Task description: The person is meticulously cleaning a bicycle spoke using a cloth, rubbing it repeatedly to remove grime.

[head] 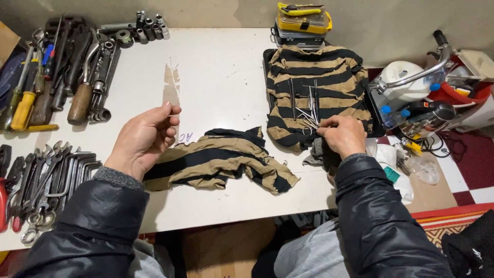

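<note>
Near the right edge of the white worktop, thin metal picks on a striped cloth are pinched by the right hand. They seem light, stiff and slippery, best taken mid-shaft. The left hand is raised, fingertips pressed together; whether anything is held cannot be told.

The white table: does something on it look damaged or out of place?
Yes. The white table has a brown scraped patch near its middle, where the surface is worn off. A striped cloth lies crumpled below it.
</note>
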